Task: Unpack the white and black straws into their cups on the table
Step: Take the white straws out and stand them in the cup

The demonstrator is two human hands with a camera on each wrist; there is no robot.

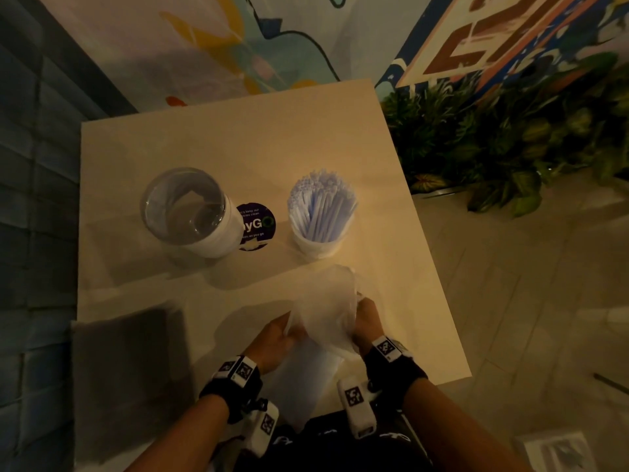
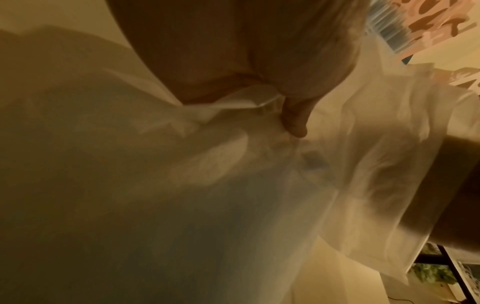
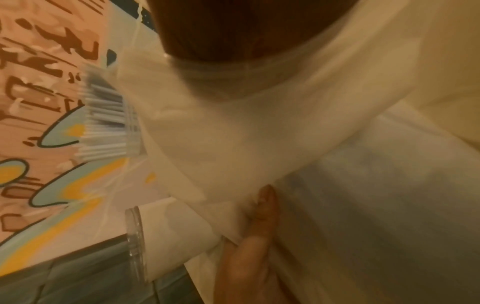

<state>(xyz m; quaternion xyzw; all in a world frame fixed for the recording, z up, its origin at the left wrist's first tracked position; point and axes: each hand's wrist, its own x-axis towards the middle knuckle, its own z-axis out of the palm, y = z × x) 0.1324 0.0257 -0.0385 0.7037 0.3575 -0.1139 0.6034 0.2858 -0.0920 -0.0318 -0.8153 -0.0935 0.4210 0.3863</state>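
Observation:
An empty clear cup [image 1: 190,212] with a white sleeve stands at the left of the table [image 1: 238,137]. To its right, a second cup [image 1: 321,240] is full of white straws [image 1: 321,202]. Near the front edge, both hands hold a limp translucent plastic bag [image 1: 326,301] just above the table. My left hand [image 1: 277,335] pinches its left side and my right hand [image 1: 366,318] grips its right side. In the left wrist view my thumb [image 2: 293,121] presses into the bag [image 2: 389,144]. The right wrist view shows the bag [image 3: 233,133], the straws [image 3: 103,123] and the empty cup [image 3: 161,236].
A dark flat pack [image 1: 129,369] lies at the table's front left corner, too blurred to read. A round purple sticker [image 1: 257,226] sits between the cups. Green plants [image 1: 510,131] crowd the table's right side. A painted wall stands behind.

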